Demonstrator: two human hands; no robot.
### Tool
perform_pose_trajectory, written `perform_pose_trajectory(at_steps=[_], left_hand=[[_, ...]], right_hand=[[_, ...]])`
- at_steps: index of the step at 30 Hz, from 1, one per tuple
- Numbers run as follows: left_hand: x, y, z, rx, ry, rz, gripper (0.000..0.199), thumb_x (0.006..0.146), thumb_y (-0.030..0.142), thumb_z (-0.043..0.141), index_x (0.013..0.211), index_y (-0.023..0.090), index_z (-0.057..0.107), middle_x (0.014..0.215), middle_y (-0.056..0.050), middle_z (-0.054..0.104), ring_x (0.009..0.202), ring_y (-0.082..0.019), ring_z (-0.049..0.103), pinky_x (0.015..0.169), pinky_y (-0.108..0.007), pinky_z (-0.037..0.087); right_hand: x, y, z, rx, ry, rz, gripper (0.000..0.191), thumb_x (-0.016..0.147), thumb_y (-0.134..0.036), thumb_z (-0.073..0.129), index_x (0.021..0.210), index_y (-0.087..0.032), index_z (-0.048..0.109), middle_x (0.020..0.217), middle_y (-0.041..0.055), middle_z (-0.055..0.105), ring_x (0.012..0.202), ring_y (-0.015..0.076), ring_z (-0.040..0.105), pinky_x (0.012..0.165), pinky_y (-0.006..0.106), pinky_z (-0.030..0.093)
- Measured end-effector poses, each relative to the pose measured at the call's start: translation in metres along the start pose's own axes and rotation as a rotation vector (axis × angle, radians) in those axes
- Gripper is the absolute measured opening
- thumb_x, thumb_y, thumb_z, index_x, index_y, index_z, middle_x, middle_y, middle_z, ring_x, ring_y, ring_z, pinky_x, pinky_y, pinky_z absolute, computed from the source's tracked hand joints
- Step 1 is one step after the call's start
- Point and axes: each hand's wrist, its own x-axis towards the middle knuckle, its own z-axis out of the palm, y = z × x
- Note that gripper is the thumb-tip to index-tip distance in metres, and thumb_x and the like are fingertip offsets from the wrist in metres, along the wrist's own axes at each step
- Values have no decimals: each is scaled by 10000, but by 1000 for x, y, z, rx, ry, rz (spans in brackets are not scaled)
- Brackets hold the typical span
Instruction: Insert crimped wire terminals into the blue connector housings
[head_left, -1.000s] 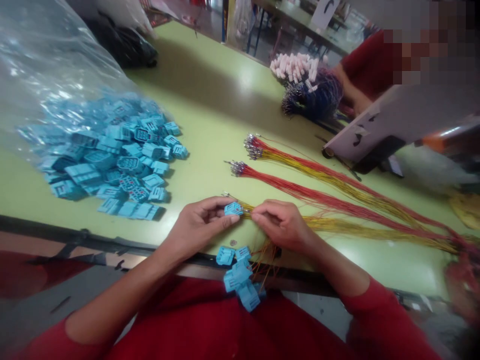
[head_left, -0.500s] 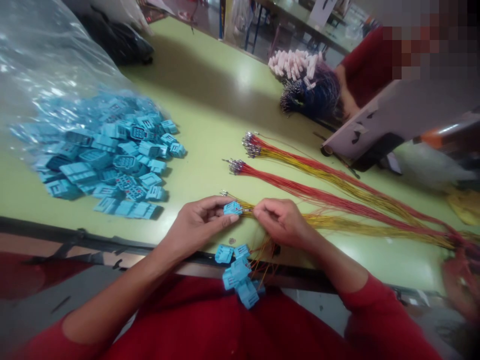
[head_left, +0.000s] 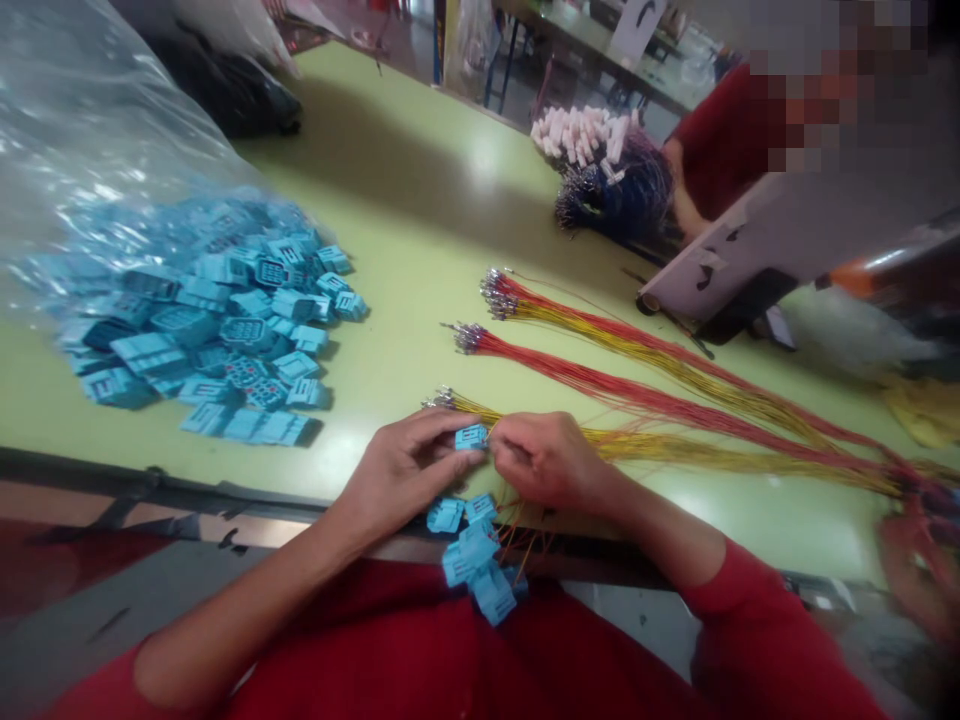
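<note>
Between the thumb and fingers of my left hand [head_left: 405, 462] is a blue plastic connector housing [head_left: 471, 437]. My right hand [head_left: 546, 458] is closed in a pinch at the housing's right end, on what looks like a thin wire; its tip is hidden by the fingers. Behind both hands lies a bundle of yellow wires [head_left: 660, 447], with metal terminals [head_left: 441, 399] at its left end. Just below my hands, several blue housings with wires in them [head_left: 480, 555] hang in a cluster at the table edge.
A heap of blue housings [head_left: 217, 310] spills from a clear plastic bag [head_left: 82, 130] at left. Red wires [head_left: 570, 375] and a red-and-yellow bundle [head_left: 637, 345] lie beyond my hands. Farther back are dark wires with pale connectors [head_left: 585, 135], a board [head_left: 742, 250] and another person's arm [head_left: 686, 190].
My right hand has moved left, up against the housing. My left hand has shifted slightly down and right, turning the housing a little. The terminals of the yellow bundle show more now.
</note>
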Motion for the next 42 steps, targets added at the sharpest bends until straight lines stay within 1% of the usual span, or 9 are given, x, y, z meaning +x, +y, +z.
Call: perform_pose_trajectory(at_steps=[4,12,14,16,18,20,26,33,42], left_hand=[[-3,9,-10,147,-122,127,227,855,310,760,1055,203,772,975,-83,767,827,-207,703,719,-331,580],[-16,39,-13,220,-629,408,224,899,321,749,1108,242,732,868,-44,740,820,-212,684,738,-335,555],[-21,33,-20,311,-438,454,275,920,302,728,1192,274,702,1003,-53,752,918,-227,699,826,-365,571],[-26,22,-36,539,-21,513,432,925,272,712,1345,332,628,1290,-60,690,1143,-281,662,998,-456,536],[-30,8,-61,816,417,512,686,894,313,741,1521,371,468,1591,-42,456,1400,-394,482,1175,-590,389],[-31,-6,-89,991,600,416,955,862,450,761,1644,357,221,1738,1,146,1532,-484,226,1274,-638,206],[-12,-35,-130,1035,441,272,1160,859,665,707,1669,231,0,1748,-114,-63,1533,-561,1,1262,-706,33],[39,-39,-120,961,305,278,1005,879,658,669,1634,149,245,1737,-154,115,1571,-475,33,1282,-583,33],[50,-21,-100,1059,229,385,379,908,471,669,1207,239,660,1638,-110,370,1567,-413,174,1270,-602,86]], right_hand=[[12,13,-22,176,-115,-27,306,997,-323,520,739,-192,621,699,-8,624,624,112,491,620,260,361],[76,80,-16,-173,199,125,86,915,-251,686,856,-193,660,851,16,610,781,167,514,708,289,337],[85,84,-10,-190,196,130,116,930,-223,656,818,-194,647,840,17,605,787,171,512,709,292,325],[87,84,-7,-179,202,108,164,944,-203,619,780,-196,621,810,14,597,780,173,512,712,295,326],[84,83,-5,-164,239,87,176,958,-215,590,782,-202,597,808,18,598,779,179,512,721,300,339],[78,82,-3,-133,293,95,165,970,-247,568,811,-209,580,822,24,604,779,184,515,722,303,355],[66,79,9,111,309,174,179,1007,-359,512,905,-216,546,801,7,621,725,165,545,697,293,401],[49,59,8,569,150,272,276,980,-471,550,1013,-197,541,705,-42,576,605,113,486,600,245,389],[34,44,12,402,-64,307,139,803,-280,755,829,-166,681,689,-38,542,598,100,453,550,227,349]])
